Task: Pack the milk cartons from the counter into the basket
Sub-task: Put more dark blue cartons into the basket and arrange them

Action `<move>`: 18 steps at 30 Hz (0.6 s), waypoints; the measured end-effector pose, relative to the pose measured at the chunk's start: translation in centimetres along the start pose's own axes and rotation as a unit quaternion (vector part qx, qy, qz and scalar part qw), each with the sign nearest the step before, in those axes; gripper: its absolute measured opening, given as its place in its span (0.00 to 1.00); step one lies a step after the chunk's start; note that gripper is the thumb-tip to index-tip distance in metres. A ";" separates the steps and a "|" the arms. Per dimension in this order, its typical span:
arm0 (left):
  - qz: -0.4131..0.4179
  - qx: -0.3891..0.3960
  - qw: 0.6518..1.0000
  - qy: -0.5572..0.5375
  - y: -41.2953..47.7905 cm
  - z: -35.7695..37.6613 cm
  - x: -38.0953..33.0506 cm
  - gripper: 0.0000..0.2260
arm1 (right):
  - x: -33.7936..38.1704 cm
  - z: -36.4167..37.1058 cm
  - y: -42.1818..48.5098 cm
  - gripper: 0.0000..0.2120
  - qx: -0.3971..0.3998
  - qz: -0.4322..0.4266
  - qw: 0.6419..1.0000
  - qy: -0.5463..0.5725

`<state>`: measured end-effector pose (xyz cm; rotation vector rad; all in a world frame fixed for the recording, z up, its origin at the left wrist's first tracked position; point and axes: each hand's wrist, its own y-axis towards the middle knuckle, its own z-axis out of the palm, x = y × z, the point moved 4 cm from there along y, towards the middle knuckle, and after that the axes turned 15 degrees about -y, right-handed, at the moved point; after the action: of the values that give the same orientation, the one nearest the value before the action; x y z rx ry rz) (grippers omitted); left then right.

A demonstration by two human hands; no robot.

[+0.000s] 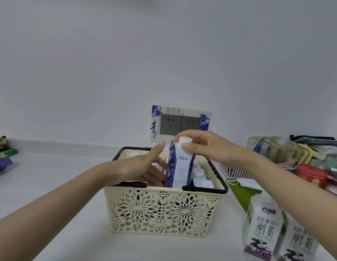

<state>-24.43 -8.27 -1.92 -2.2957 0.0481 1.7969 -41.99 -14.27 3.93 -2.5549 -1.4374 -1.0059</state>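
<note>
Midway over a cream basket [163,210] with cut-out floral walls and black handles, a person's right hand [207,147] pinches the white cap and top of a blue-and-white milk carton [179,164], which stands upright with its lower part already inside the basket. The left hand [145,166] is open, fingers extended, its palm against the carton's left side, reaching over the basket's near rim. White caps of other cartons [203,180] show inside the basket to the right of the held one. Two more milk cartons [263,228], white with green lettering and a cow print, stand side by side on the pale counter [51,185] at lower right, partly behind the right forearm. A double wall socket [179,124] with a blue-patterned surround sits on the wall behind the basket. Beside the basket on the right lie a face mask [243,182], a pink basket [233,171], a red tin [310,175] and a heap of clutter.
</note>
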 end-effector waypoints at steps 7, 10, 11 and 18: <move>0.088 -0.016 0.988 0.125 -0.2 0.4 -0.2 0.23 | -0.1 3.6 -1.8 0.11 0.028 0.004 0.996 -0.080; 0.096 -0.005 0.988 0.118 -0.2 0.6 -0.6 0.21 | -0.1 4.0 -2.4 0.11 -0.008 0.007 0.995 -0.099; 0.091 0.000 0.988 0.124 -0.1 0.7 -0.7 0.21 | -0.2 3.8 -2.5 0.10 -0.019 0.013 0.995 -0.100; 0.038 0.029 0.991 0.124 0.2 0.5 -0.4 0.14 | -1.1 4.1 -2.8 0.10 0.012 0.052 0.993 -0.102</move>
<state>-25.02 -8.40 -1.62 -2.4906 0.2279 1.5108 -42.46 -12.19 -0.64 -2.7506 -1.3302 -0.7262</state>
